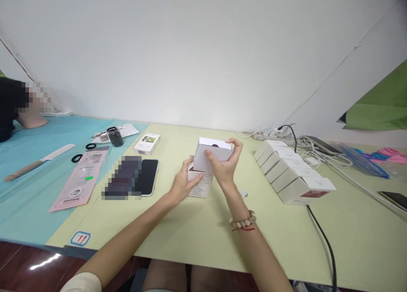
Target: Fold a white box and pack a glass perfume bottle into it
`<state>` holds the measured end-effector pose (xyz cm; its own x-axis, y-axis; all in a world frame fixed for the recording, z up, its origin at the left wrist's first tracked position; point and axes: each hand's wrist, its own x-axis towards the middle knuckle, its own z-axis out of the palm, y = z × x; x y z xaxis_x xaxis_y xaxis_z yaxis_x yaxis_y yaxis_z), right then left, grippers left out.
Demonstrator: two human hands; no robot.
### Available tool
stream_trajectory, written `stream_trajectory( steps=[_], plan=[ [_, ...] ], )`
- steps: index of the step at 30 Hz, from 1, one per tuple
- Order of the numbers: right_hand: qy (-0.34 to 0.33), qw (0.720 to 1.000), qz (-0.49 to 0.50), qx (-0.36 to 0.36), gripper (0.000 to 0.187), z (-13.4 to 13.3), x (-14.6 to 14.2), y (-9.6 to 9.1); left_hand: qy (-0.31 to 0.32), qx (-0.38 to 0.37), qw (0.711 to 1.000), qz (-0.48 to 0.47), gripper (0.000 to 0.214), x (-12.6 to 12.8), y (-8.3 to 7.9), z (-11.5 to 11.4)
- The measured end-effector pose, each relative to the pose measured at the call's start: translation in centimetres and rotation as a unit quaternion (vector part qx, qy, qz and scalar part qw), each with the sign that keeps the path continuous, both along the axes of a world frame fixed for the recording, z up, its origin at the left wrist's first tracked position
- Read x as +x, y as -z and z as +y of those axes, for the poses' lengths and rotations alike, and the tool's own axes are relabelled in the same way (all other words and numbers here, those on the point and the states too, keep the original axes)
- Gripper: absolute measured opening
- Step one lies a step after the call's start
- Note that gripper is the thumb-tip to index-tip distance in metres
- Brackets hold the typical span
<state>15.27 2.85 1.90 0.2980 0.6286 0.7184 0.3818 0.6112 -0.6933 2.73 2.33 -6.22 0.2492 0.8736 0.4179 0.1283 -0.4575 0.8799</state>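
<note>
At the far left edge of the frame a co-worker's arm (pixel 32 120) rests on the blue mat (pixel 28 198) that covers the left part of the table (pixel 190 237). On this mat lie a knife (pixel 38 162) with a pale blade and wooden handle, two black rings (pixel 83 152), a flat pink pouch (pixel 79 179) and a small dark jar (pixel 115 136). On the pale green surface to the right lie a small white printed carton (pixel 146 144) and a glossy black phone (pixel 146 176). At frame centre the left hand (pixel 182 184) presses flat on a folded paper leaflet (pixel 201 185), fingers extended. The right hand (pixel 224 162), with a bead bracelet (pixel 243 221) at the wrist, is closed around a white cardboard box (pixel 211 154), held just above the leaflet; a dark round shape shows at its top face, contents not discernible. To the right, a row of closed white boxes (pixel 294 173) stands tightly packed, with white cables (pixel 318 152) behind it and a black cable (pixel 321 237) running toward the lower edge.
</note>
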Motion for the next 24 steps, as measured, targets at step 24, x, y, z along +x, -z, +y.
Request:
stream_trajectory(
  steps=[24],
  plan=[
    [0.02, 0.964, -0.262, 0.031, 0.02, -1.5, 1.4, -0.4, -0.049, 0.019, 0.998, 0.021, 0.065, 0.1, 0.2, -0.2]
  ],
)
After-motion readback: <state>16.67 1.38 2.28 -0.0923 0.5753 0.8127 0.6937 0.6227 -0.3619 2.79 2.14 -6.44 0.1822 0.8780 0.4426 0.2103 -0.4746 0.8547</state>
